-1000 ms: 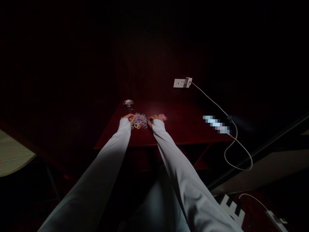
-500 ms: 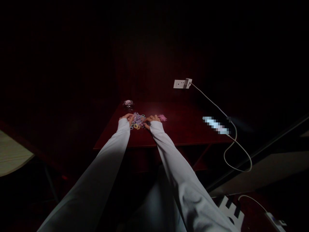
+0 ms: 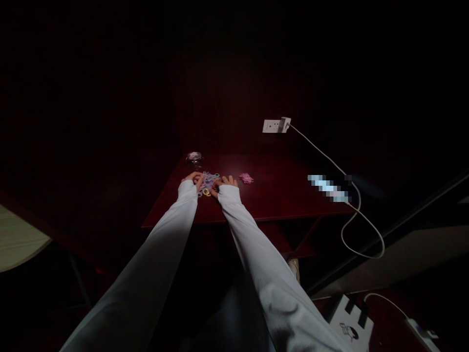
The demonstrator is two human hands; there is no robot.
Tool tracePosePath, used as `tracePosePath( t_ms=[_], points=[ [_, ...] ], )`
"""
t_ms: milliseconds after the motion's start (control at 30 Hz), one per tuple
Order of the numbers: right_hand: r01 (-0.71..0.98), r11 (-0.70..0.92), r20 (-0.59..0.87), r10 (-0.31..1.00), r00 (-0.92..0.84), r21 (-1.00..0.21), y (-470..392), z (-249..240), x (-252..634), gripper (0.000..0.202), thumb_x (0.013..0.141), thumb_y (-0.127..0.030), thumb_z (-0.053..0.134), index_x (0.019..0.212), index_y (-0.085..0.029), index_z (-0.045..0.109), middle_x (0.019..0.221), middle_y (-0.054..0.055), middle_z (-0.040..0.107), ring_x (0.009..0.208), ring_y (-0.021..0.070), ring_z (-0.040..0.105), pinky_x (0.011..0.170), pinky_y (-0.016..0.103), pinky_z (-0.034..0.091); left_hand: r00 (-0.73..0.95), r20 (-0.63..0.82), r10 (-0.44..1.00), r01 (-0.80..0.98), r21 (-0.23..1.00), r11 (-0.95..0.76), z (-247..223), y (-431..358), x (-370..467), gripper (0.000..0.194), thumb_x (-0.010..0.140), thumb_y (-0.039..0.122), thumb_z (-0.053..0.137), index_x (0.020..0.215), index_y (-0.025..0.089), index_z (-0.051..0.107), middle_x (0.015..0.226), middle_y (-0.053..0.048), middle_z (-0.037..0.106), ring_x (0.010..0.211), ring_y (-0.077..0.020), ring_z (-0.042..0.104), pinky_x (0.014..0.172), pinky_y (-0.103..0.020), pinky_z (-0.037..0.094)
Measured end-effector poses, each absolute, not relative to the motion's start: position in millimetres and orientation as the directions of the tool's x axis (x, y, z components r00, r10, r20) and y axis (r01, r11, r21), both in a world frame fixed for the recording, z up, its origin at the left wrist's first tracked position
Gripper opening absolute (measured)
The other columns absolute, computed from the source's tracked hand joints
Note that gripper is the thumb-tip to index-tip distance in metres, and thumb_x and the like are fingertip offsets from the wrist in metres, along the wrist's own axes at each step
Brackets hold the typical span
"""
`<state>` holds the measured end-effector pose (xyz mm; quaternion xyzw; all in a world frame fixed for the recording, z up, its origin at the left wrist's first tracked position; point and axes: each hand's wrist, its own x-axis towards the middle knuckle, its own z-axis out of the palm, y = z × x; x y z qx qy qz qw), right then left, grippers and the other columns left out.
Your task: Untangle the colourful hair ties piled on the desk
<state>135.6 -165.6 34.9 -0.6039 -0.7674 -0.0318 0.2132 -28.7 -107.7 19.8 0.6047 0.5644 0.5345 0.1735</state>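
Observation:
A heap of small coloured bands (image 3: 209, 180), mostly purple with some yellow and green, lies on the dark red table (image 3: 278, 195). My left hand (image 3: 193, 178) rests at the heap's left side, fingers curved against it. From the right, my right hand (image 3: 224, 183) reaches into the heap with bent fingers; its fingertips are too small and dark to tell what they pinch. A separate pink pile (image 3: 246, 178) lies just right of my right hand. Behind my left hand stands a small clear jar (image 3: 194, 158) with pink things in it.
A wall socket (image 3: 271, 126) holds a white charger, whose cable (image 3: 322, 154) runs to a blurred, lit device (image 3: 328, 188) at the table's right. A white box (image 3: 351, 322) and a power strip (image 3: 421, 335) lie low at the right. A pale round surface (image 3: 20, 237) is at far left.
My right hand has moved left, away from the pink pile and further over the heap. My left hand has hardly moved.

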Motion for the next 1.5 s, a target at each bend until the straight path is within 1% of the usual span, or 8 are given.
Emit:
tracePosePath(
  t_ms=[167,300,433,533,667,1033,1233,1500],
  points=[
    [0.943,0.260,0.356,0.918,-0.174,-0.208,-167,36,135,0.031,0.108,-0.046,0.059,0.118,-0.023,0.078,0.135,0.013,0.070,0.133,0.0327,0.051,0.104,0.042,0.039,-0.190,0.490,0.851,0.647,0.714,-0.267,15,-103,-30,0.005,0.087,0.023,0.072,0.086,0.024,0.077,0.079,-0.004,0.076,0.080,-0.0229,0.069,0.088,-0.036,0.053],
    [0.937,0.265,0.346,0.921,-0.178,-0.226,-167,35,135,0.027,0.107,-0.041,0.061,0.118,-0.023,0.078,0.137,0.012,0.070,0.133,0.0323,0.051,0.105,0.042,0.038,-0.184,0.446,0.876,0.736,0.653,-0.178,18,-106,-29,0.011,0.090,0.025,0.071,0.096,0.025,0.080,0.089,-0.006,0.080,0.098,-0.0272,0.070,0.102,-0.042,0.049],
    [0.927,0.279,0.346,0.920,-0.183,-0.251,-165,35,137,0.023,0.106,-0.037,0.065,0.116,-0.022,0.078,0.135,0.011,0.071,0.131,0.0311,0.051,0.103,0.040,0.037,-0.158,0.394,0.905,0.793,0.597,-0.121,24,-115,-26,0.022,0.100,0.028,0.062,0.107,0.026,0.082,0.119,-0.008,0.081,0.121,-0.0315,0.066,0.107,-0.045,0.046],
    [0.916,0.276,0.348,0.922,-0.168,-0.290,-164,34,138,0.018,0.103,-0.034,0.068,0.112,-0.021,0.079,0.131,0.011,0.071,0.128,0.0305,0.050,0.101,0.039,0.037,-0.151,0.390,0.908,0.797,0.592,-0.121,28,-119,-25,0.026,0.104,0.028,0.060,0.115,0.025,0.083,0.134,-0.008,0.078,0.127,-0.0330,0.064,0.109,-0.046,0.045],
    [0.882,0.258,0.359,0.927,-0.110,-0.396,-161,30,139,0.013,0.101,-0.030,0.070,0.105,-0.022,0.079,0.123,0.009,0.073,0.123,0.0293,0.050,0.099,0.039,0.035,-0.151,0.409,0.900,0.790,0.597,-0.139,31,-121,-25,0.036,0.106,0.027,0.059,0.137,0.026,0.076,0.146,-0.007,0.072,0.131,-0.0321,0.062,0.111,-0.046,0.044],
    [0.755,0.140,0.310,0.947,0.087,-0.641,-147,25,147,0.009,0.095,-0.028,0.075,0.096,-0.025,0.083,0.117,0.004,0.075,0.118,0.0264,0.050,0.100,0.036,0.036,-0.048,0.471,0.881,0.772,0.577,-0.267,19,-108,-35,0.023,0.102,0.026,0.061,0.113,0.030,0.080,0.131,-0.004,0.076,0.121,-0.0300,0.063,0.103,-0.043,0.045],
    [0.753,0.140,0.301,0.950,0.081,-0.642,-151,27,147,0.011,0.096,-0.028,0.074,0.099,-0.025,0.084,0.118,0.004,0.075,0.120,0.0258,0.051,0.103,0.036,0.038,-0.040,0.485,0.874,0.779,0.562,-0.276,15,-102,-38,0.019,0.101,0.027,0.063,0.108,0.029,0.081,0.127,-0.004,0.076,0.118,-0.0296,0.064,0.100,-0.042,0.045],
    [0.800,-0.003,0.238,0.954,0.182,-0.600,-152,33,146,0.022,0.103,-0.033,0.063,0.103,-0.024,0.083,0.126,0.006,0.076,0.124,0.0282,0.050,0.101,0.038,0.038,-0.046,0.498,0.866,0.774,0.566,-0.284,15,-100,-37,0.017,0.099,0.024,0.065,0.103,0.029,0.080,0.121,-0.005,0.077,0.113,-0.0281,0.065,0.099,-0.041,0.045]
  ],
)
